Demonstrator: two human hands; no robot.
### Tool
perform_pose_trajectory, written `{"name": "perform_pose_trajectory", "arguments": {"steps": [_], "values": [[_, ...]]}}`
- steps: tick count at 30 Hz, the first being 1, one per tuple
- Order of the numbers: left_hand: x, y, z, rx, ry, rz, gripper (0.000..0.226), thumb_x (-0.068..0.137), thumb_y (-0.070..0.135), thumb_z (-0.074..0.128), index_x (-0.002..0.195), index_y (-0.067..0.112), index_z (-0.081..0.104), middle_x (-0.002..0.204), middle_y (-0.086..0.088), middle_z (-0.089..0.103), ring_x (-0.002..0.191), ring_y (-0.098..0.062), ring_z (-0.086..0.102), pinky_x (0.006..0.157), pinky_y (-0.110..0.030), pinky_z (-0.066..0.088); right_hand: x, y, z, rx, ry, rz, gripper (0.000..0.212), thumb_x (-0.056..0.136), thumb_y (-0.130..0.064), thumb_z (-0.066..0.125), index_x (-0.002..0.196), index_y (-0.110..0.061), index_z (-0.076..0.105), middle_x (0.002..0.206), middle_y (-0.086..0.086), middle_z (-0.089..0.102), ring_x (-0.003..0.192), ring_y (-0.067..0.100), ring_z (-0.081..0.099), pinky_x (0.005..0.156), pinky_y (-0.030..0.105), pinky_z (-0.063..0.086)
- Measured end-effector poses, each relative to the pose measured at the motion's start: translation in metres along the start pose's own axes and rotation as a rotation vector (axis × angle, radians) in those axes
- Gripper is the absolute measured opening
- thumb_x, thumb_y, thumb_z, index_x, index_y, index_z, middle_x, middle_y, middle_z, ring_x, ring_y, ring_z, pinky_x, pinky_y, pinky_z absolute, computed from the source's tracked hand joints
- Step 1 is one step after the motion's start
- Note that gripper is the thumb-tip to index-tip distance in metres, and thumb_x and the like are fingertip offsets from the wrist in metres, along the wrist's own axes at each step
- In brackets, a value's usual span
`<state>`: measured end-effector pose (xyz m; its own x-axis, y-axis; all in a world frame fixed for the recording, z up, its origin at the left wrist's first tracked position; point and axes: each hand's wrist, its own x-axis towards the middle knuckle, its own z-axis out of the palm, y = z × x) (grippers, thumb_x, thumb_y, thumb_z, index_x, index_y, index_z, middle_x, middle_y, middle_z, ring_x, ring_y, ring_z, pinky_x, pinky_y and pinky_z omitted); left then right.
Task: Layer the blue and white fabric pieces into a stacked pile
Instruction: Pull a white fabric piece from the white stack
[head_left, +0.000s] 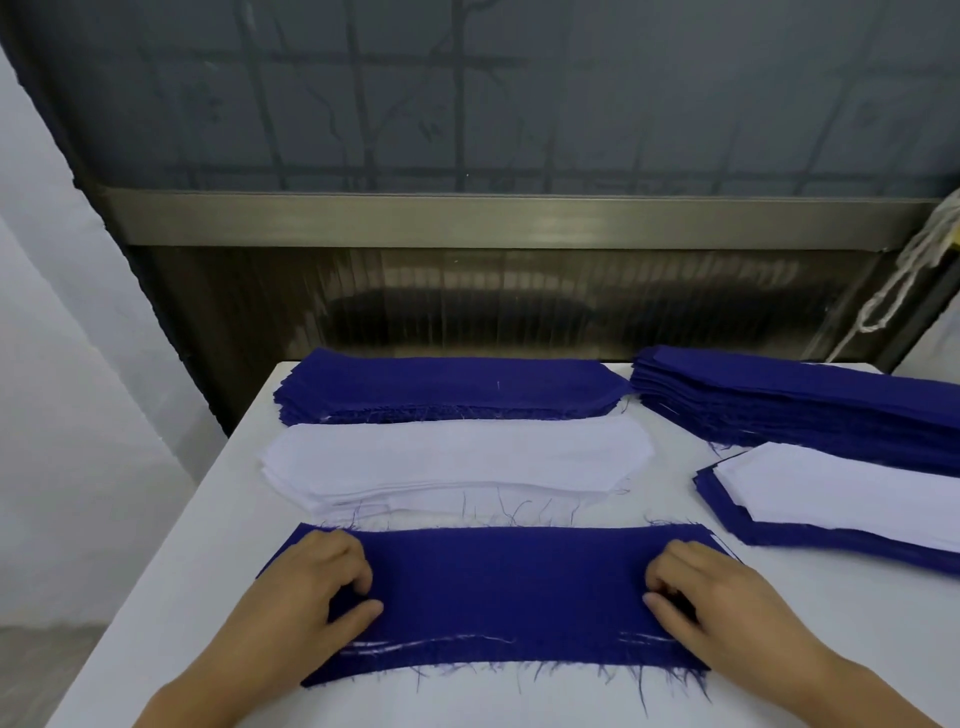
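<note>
Nearest, at 6 o'clock on the tabletop (156, 597): blue piece (509, 592) lying flat, frayed edges. Left hand (306, 587) and right hand (711, 592) pinch its two ends, fingers curled.

12 o'clock beyond: white pile (452, 462), then blue pile (447, 387), both thick, much left.

2 o'clock: layered stack (841, 499), white on top, begun; behind it a second blue pile (810, 400).

A white worktop (171, 571) fills the lower frame. Behind it, at 12 o'clock, a metal rail (493, 218) runs across a frosted window (467, 93) above a ribbed dark panel (493, 301). At 3 o'clock, white cord (904, 270) hangs looped.
</note>
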<state>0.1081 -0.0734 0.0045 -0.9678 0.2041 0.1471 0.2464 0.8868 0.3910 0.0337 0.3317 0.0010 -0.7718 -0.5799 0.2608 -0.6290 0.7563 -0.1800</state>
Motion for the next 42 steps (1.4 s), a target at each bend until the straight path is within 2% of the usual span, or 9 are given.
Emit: {"name": "perform_pose_trajectory", "arguments": {"steps": [2,7,11,14,16,21,27,35,42], "values": [[0.004,-0.003,-0.001,0.013,-0.005,0.003,0.01,0.079,0.042,0.058,0.073,0.035,0.055,0.084,0.025,0.052,0.084,0.0,0.05,0.077,-0.016,0.04,0.0,0.008,-0.003,-0.032,-0.058,0.044,0.028,0.073,-0.021,0.078,0.072,-0.032,0.052,0.067,-0.021,0.046,0.058,-0.002,0.041,0.053,0.011,0.034],[0.026,-0.006,-0.008,0.057,0.002,-0.01,0.025,0.078,0.018,0.072,0.074,0.037,0.056,0.079,0.025,0.052,0.082,0.004,0.048,0.074,-0.011,0.04,0.021,0.027,-0.018,-0.141,-0.219,0.228,0.021,0.085,-0.034,0.055,0.067,-0.031,0.043,0.063,-0.015,0.049,0.059,0.004,0.048,0.054,0.016,0.037],[0.078,0.011,-0.006,0.085,0.127,0.021,0.009,0.085,0.023,0.068,0.087,0.032,0.066,0.09,0.026,0.054,0.084,0.003,0.049,0.075,-0.003,0.035,0.073,0.025,-0.02,0.029,-0.063,0.258,0.018,0.091,-0.03,0.057,0.076,-0.034,0.05,0.072,-0.016,0.053,0.065,0.002,0.053,0.059,0.016,0.041],[0.128,0.018,-0.001,0.097,0.203,-0.001,0.013,0.091,0.026,0.062,0.103,0.028,0.066,0.106,0.018,0.059,0.098,-0.001,0.051,0.086,-0.01,0.034,0.118,0.026,-0.01,0.119,0.026,0.235,0.004,0.096,-0.027,0.054,0.095,-0.028,0.059,0.092,-0.015,0.056,0.083,0.005,0.055,0.074,0.023,0.049],[0.159,0.021,0.002,0.05,0.227,-0.018,0.02,0.093,0.024,0.058,0.112,0.024,0.065,0.116,0.013,0.06,0.105,-0.005,0.052,0.089,-0.015,0.037,0.148,0.027,0.0,0.133,0.058,0.229,0.009,0.097,-0.025,0.054,0.104,-0.026,0.059,0.1,-0.012,0.055,0.091,0.006,0.054,0.079,0.023,0.049],[0.219,0.023,0.008,-0.057,0.156,-0.109,0.026,0.098,0.022,0.053,0.122,0.017,0.061,0.124,0.003,0.058,0.111,-0.013,0.053,0.093,-0.024,0.044,0.206,0.037,0.018,0.194,0.03,0.29,0.009,0.099,-0.024,0.052,0.105,-0.025,0.057,0.106,-0.009,0.053,0.098,0.01,0.052,0.084,0.023,0.047],[0.245,0.007,0.017,-0.137,0.053,-0.209,0.023,0.093,0.025,0.061,0.115,0.019,0.064,0.12,0.003,0.057,0.111,-0.014,0.052,0.1,-0.036,0.045,0.229,0.053,0.034,0.171,-0.071,0.345,0.007,0.095,-0.034,0.058,0.1,-0.03,0.055,0.106,-0.008,0.052,0.098,0.012,0.051,0.09,0.032,0.05],[0.255,0.002,0.017,-0.186,0.018,-0.233,0.027,0.085,0.029,0.071,0.111,0.022,0.066,0.114,0.007,0.057,0.102,-0.01,0.055,0.092,-0.028,0.049,0.245,0.062,0.034,0.181,-0.129,0.335,0.011,0.098,-0.032,0.053,0.099,-0.023,0.059,0.106,-0.003,0.056,0.095,0.013,0.056,0.087,0.03,0.052],[0.264,0.004,0.019,-0.142,0.026,-0.28,0.022,0.085,0.035,0.07,0.103,0.023,0.066,0.1,0.007,0.059,0.091,-0.012,0.058,0.084,-0.032,0.054,0.251,0.061,0.034,0.006,-0.187,0.277,0.034,0.098,-0.011,0.052,0.132,-0.014,0.05,0.129,0.007,0.054,0.121,0.023,0.052,0.1,0.031,0.047]]}}
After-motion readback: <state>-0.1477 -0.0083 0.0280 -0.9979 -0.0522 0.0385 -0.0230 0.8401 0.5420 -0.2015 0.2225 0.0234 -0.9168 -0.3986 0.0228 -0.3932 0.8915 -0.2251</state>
